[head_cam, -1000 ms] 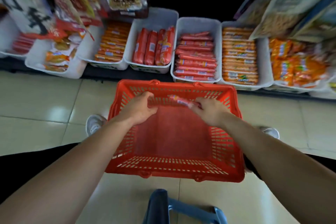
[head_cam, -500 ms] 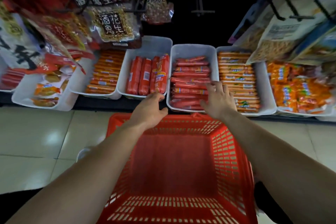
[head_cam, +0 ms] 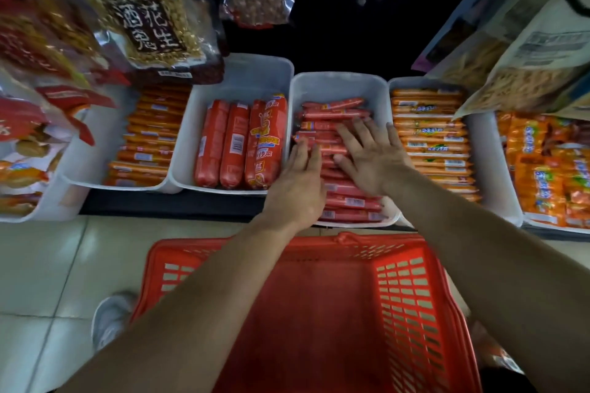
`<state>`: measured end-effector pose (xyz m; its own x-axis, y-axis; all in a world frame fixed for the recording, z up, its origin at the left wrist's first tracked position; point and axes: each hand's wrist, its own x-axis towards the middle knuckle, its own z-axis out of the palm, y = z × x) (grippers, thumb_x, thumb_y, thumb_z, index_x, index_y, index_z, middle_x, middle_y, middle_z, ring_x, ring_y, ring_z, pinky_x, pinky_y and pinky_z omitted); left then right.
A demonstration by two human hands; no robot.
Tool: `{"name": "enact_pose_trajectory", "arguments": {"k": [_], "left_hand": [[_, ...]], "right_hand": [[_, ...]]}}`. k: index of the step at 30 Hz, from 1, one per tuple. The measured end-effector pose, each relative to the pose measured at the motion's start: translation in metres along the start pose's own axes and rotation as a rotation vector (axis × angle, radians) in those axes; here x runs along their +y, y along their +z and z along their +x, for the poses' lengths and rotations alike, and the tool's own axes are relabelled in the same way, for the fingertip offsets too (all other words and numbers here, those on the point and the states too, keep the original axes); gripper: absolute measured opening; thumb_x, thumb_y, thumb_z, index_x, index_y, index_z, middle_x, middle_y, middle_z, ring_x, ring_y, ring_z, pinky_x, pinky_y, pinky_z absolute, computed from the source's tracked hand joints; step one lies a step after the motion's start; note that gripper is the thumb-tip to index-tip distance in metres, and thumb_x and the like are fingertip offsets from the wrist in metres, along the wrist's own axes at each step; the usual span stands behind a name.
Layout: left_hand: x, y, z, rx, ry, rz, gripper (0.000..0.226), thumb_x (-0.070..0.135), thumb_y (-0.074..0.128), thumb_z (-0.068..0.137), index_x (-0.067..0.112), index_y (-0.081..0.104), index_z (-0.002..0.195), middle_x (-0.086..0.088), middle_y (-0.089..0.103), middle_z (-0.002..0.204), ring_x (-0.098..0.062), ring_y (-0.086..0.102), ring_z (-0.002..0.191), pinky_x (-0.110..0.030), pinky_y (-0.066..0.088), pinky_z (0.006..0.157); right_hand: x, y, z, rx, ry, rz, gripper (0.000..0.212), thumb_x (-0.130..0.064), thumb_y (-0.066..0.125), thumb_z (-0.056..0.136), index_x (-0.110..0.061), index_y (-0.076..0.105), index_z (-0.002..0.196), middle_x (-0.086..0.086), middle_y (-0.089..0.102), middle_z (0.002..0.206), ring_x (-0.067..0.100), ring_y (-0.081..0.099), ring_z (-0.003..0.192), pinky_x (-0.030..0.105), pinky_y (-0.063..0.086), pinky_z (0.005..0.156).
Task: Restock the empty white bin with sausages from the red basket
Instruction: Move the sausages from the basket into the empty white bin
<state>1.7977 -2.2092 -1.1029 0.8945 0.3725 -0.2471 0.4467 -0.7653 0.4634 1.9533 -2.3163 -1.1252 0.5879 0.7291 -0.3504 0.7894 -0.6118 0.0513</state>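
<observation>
The white bin on the low shelf holds several thin red sausages stacked across it. My left hand lies flat on the bin's near left part, fingers spread over the sausages. My right hand rests palm down on the stack, fingers apart and pointing left and up. Neither hand grips anything. The red basket stands on the floor below my arms; no sausages show in the part of its inside that I can see.
Left of the bin is a white bin with thick red sausages, then one with orange sausages. Right of it are orange sausage bins. Snack bags hang above. My shoe stands on the tiled floor.
My right hand carried a sausage from the basket up to the bin and let it go. Both hands moved forward onto the sausage stack. My view moved closer to the shelf.
</observation>
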Motion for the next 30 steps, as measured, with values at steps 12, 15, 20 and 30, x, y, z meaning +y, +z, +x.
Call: {"name": "enact_pose_trajectory", "arguments": {"k": [12,15,20,30], "left_hand": [[0.003,-0.004,0.014,-0.033,-0.055,-0.034,0.06,0.017,0.041,0.103,0.015,0.016,0.158,-0.002,-0.001,0.168,-0.022,0.012,0.153,-0.04,0.025,0.121],[0.0,-0.013,0.016,0.043,-0.108,-0.188,0.054,0.021,0.045,0.101,0.017,0.034,0.154,-0.001,0.019,0.165,-0.018,0.026,0.149,-0.037,0.029,0.12],[-0.007,-0.025,0.028,0.117,-0.115,-0.284,0.045,0.02,0.048,0.1,0.015,0.048,0.145,-0.003,0.046,0.151,-0.021,0.046,0.136,-0.039,0.04,0.113],[-0.005,-0.024,0.045,0.144,-0.104,-0.304,0.051,0.016,0.048,0.1,0.012,0.039,0.15,-0.003,0.038,0.157,-0.02,0.038,0.142,-0.032,0.029,0.118]], "right_hand": [[0.007,0.019,-0.034,-0.014,-0.093,0.052,0.079,-0.067,-0.012,0.086,-0.028,-0.021,0.154,0.0,-0.006,0.167,0.021,-0.007,0.153,0.046,-0.01,0.122],[0.01,0.011,-0.009,0.021,-0.03,0.023,0.071,-0.064,-0.007,0.092,-0.035,-0.013,0.156,0.001,0.0,0.168,0.021,-0.004,0.154,0.05,-0.011,0.121],[0.014,-0.003,0.027,0.055,-0.035,-0.14,0.068,-0.06,-0.007,0.094,-0.038,-0.002,0.157,0.005,0.006,0.167,0.028,0.001,0.153,0.055,-0.008,0.12],[0.004,-0.004,0.038,0.017,-0.135,0.084,0.064,-0.062,0.002,0.098,-0.039,-0.015,0.155,-0.001,-0.012,0.167,0.02,-0.008,0.153,0.046,-0.005,0.123]]}}
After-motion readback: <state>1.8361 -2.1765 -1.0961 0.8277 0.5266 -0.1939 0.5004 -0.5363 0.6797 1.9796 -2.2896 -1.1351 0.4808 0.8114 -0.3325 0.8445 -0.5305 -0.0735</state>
